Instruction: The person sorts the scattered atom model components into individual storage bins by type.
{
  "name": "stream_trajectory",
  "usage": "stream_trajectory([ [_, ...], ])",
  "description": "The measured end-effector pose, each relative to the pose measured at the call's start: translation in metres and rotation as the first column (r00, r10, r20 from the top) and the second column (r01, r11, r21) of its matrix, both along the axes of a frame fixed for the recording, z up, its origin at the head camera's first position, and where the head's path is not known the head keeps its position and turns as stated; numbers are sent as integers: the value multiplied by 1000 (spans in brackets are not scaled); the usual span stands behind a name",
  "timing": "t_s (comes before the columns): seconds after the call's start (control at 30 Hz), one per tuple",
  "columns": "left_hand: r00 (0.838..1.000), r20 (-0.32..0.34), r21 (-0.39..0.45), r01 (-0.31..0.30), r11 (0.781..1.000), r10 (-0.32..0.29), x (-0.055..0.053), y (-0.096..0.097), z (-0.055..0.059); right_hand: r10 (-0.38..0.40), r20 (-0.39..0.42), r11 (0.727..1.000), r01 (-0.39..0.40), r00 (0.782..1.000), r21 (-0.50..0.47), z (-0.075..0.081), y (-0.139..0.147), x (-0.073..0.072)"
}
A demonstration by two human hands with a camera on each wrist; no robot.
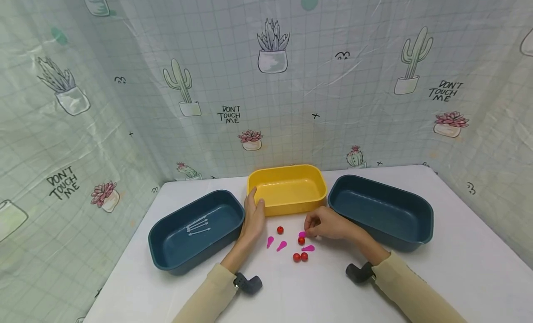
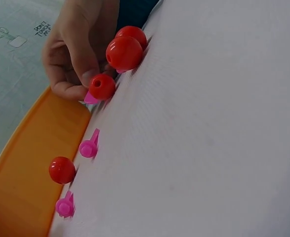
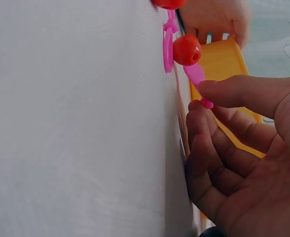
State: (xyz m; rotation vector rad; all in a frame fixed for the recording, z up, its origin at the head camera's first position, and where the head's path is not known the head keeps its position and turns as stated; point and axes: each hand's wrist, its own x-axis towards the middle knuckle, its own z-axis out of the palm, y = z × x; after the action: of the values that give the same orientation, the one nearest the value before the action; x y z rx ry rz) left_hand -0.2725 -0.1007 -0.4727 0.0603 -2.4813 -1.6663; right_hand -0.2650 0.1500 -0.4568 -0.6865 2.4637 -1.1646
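Note:
My right hand point(image 1: 326, 222) pinches a small pink plastic piece point(image 3: 196, 79) between thumb and forefinger, close over the white table. The piece has a flat, rounded broad end and a narrow tip at the fingers. Right beside it lies a red bead point(image 3: 187, 50) with a hole through it. Three more pink pieces point(image 1: 281, 245) and several red beads point(image 1: 280, 230) are scattered nearby. At the left end of the yellow tray point(image 1: 291, 208), my left hand point(image 1: 254, 221) rests with extended fingers along the side and its thumb by the front wall.
A dark blue tray point(image 1: 166, 263) on the left contains several thin pale sticks point(image 1: 199, 225). On the right stands another dark blue tray point(image 1: 420, 239). Behind the white table point(image 1: 325, 295) hangs a cloth printed with cacti point(image 1: 300, 119).

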Motion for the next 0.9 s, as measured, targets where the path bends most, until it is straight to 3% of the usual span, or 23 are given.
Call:
stream_trajectory([
  [0.33, 999, -35, 85, -8, 996, 11, -4, 1, -3, 55, 20, 990, -52, 998, -129, 3, 0, 2],
  [0.53, 999, -50, 97, -3, 995, 8, -5, 0, -5, 23, 1, 979, -22, 1000, -202, 10, 0, 3],
  [0.77, 998, -61, 97, 37, 995, -31, -5, -3, -7, 28, -39, 939, -39, 999, -341, 22, -3, 7],
  [0.9, 997, -62, 107, 43, 993, -37, -5, -3, -8, 16, -60, 930, -37, 998, -365, 30, -5, 6],
])
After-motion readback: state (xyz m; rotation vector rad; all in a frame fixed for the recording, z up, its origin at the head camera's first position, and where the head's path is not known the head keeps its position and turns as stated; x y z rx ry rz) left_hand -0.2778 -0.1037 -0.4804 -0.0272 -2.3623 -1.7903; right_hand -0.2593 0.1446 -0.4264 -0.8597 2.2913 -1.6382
